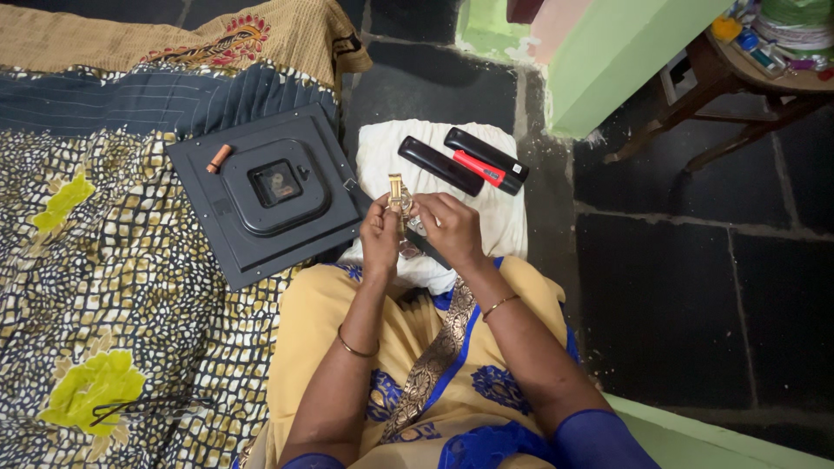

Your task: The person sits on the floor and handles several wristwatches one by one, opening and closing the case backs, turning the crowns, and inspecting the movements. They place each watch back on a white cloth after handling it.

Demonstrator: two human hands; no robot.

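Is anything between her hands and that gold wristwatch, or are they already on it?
Nothing visible is in the way: the left hand and right hand both already hold the gold wristwatch above the white cloth.

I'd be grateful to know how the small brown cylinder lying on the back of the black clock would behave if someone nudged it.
The small brown cylinder looks round and smooth, so it would probably roll. It lies loose on the flat black clock back, which rests on soft patterned bedding, so any tilt might send it off. It seems light.

left hand (380,234) raised, fingers curled shut | right hand (452,227) beside it, fingers pinching | forearms converge
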